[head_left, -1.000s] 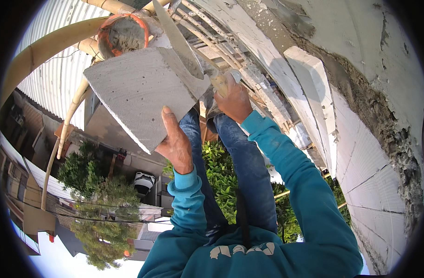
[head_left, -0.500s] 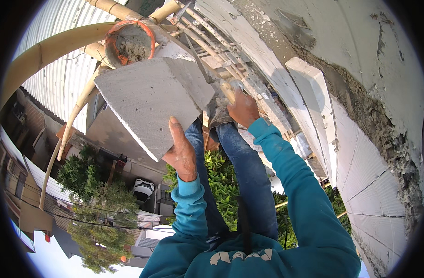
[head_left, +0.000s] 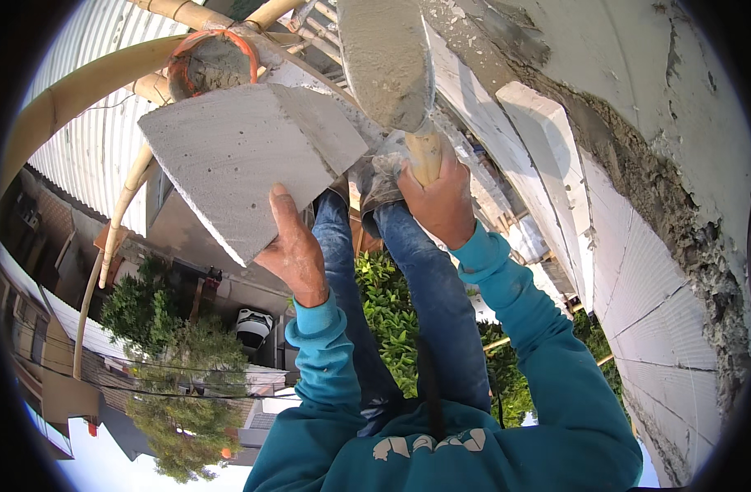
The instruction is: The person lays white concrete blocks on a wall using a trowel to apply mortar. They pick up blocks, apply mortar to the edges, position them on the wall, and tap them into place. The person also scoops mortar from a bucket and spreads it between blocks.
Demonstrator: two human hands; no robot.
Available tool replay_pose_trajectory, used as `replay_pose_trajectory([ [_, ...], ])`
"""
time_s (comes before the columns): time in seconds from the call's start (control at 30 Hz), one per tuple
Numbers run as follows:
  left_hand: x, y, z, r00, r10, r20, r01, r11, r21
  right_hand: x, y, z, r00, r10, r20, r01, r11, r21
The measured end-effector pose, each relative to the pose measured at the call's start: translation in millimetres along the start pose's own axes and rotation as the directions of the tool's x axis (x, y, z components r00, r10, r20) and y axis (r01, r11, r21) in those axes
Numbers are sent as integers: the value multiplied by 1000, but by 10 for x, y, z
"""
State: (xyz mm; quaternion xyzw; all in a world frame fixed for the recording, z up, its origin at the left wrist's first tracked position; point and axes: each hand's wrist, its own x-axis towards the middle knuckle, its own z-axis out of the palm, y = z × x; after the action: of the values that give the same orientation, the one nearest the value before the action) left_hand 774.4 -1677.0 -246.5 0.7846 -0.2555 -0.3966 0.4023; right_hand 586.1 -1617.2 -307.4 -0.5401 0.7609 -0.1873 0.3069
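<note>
My left hand [head_left: 295,252] holds a pale grey lightweight concrete block [head_left: 236,156] by its near lower edge, thumb on the broad face, other fingers hidden beneath. The block is tilted. My right hand [head_left: 441,203] is closed round the wooden handle of a trowel [head_left: 388,61]. Its rounded blade points away from me, with wet grey mortar over the face turned up. At the far left, beyond the block, an orange-rimmed bucket [head_left: 214,64] contains more grey mortar.
On my right runs a white block wall [head_left: 646,303] with a rough mortar band; one block [head_left: 547,148] projects from it. Bamboo scaffold poles [head_left: 133,197] cross at the left. Far below are green plants [head_left: 388,316], trees, a white car [head_left: 253,328] and roofs.
My right hand has raised and turned the trowel, so its mortar-covered face shows instead of its edge. My left hand and the block have shifted slightly left and away from me.
</note>
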Motion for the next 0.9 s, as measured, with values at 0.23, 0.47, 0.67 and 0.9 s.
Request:
replay_pose_trajectory([
  [0.23,124,80,115,996,92,-13,-93,995,-45,31,31,54,856,193,479,-124,977,-173],
  [0.47,205,164,93,997,62,48,-63,998,24,-43,-38,-11,973,-66,220,48,995,87],
  [0.67,202,190,129,997,66,36,-68,996,50,61,-118,5,879,166,447,-167,985,-37],
  [0.9,201,158,124,993,118,10,-118,993,10,53,-61,78,812,294,504,-171,946,-277],
])
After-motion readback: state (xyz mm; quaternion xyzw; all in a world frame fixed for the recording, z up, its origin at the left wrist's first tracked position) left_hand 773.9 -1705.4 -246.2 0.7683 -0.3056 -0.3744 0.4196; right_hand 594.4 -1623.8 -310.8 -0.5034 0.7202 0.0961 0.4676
